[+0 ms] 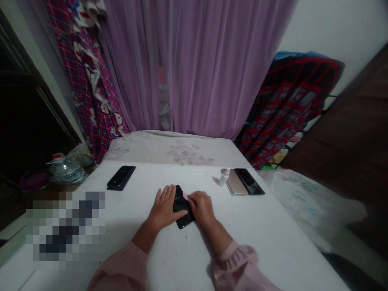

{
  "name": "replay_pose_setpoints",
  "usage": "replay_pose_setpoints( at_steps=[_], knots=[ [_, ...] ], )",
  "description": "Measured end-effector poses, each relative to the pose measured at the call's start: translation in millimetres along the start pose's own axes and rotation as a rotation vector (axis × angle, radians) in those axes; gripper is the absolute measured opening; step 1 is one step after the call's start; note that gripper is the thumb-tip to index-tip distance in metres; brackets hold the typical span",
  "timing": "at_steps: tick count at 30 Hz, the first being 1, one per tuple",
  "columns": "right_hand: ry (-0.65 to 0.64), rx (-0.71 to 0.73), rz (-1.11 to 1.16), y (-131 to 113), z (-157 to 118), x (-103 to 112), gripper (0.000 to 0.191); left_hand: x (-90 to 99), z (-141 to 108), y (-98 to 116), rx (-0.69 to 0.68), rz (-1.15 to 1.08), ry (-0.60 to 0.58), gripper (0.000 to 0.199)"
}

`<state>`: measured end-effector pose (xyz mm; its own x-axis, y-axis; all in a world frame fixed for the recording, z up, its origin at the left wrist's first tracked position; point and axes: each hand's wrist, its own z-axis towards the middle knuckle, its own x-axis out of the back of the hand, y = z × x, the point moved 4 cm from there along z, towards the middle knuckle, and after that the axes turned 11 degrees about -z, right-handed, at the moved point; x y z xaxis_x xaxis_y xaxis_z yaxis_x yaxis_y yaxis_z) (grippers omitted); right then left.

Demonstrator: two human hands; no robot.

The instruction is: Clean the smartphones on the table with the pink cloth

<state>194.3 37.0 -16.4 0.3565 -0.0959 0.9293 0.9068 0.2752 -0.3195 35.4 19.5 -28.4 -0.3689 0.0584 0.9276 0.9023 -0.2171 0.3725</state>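
A black smartphone (184,220) lies on the white table in front of me, its upper end turned slightly left. My left hand (163,208) holds it by the left edge, fingers stretched along the side and thumb laid across its face. In the pinched fingers of my right hand (202,207) is a small pink piece (185,196), perhaps cloth or a pad, pressed against the phone's upper right part. My fingers hide most of that piece and some of the phone.
On the white table (257,242), a dark phone (121,177) lies at left. A small white bottle (223,178) stands at right beside a rose-gold phone (237,184) and a black phone (250,182). A blurred patch covers the table's left side. Purple curtains (212,72) hang behind.
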Motion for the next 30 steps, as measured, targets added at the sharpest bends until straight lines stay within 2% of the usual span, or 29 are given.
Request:
replay_pose_setpoints(
  at_steps=[6, 11, 15, 23, 26, 30],
  knots=[
    [-0.078, -0.016, -0.146, -19.7, 41.7, -4.1, 0.026, -6.3, 0.6, -2.9, -0.037, -0.009, 0.054, 0.097],
    [-0.086, -0.035, -0.193, -29.7, 56.1, -2.8, 0.030, -6.2, 1.1, -3.3, -0.032, -0.021, 0.057, 0.098],
    [-0.100, -0.038, -0.202, -25.9, 44.2, 1.8, 0.029, -4.5, 1.2, -2.3, -0.007, -0.029, 0.036, 0.097],
    [-0.104, -0.007, -0.136, -2.3, -16.1, 17.8, 0.022, 1.3, 0.1, 0.9, 0.011, -0.039, 0.029, 0.095],
    [-0.127, -0.043, 0.075, 15.7, -32.2, 22.4, 0.018, 2.2, 0.3, 0.4, 0.025, -0.051, 0.043, 0.096],
    [-0.159, -0.312, 0.781, 46.5, -43.2, 23.4, 0.031, 5.7, -0.7, 2.6, 0.045, -0.060, 0.132, 0.085]
  ],
)
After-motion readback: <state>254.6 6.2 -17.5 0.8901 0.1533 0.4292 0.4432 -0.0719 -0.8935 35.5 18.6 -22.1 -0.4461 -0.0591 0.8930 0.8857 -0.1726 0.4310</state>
